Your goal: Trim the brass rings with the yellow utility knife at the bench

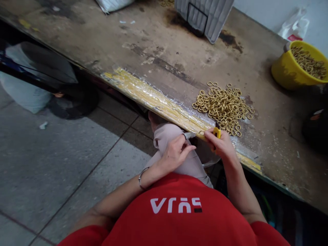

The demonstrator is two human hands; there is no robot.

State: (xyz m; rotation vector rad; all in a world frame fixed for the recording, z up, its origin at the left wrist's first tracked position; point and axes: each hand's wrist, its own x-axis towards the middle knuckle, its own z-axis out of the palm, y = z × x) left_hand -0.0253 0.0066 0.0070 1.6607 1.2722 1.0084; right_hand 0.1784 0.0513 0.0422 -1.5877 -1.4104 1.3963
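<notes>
Low over the table's front edge, my right hand [222, 145] is closed round a yellow-handled cutter [217, 132]. A small brass-coloured ring [201, 133] shows at its thumb and fingertips. My left hand [175, 152] is just left of it, above my leg, with curled fingers and the thumb reaching right. A greyish piece [189, 135] with a dark band shows at its fingertips; whether it is held or wrapped round a finger is unclear. Many brass-coloured rings [222, 106] lie heaped on the table [153, 44], just beyond my right hand.
Yellow, shiny tape [153, 102] covers the table's front edge. A yellow bucket [287, 70] full of rings stands at the right. At the back are a grey ribbed container [215, 17] and a white bag [112, 4]. Another pale bag [28, 89] sits on the floor at the left.
</notes>
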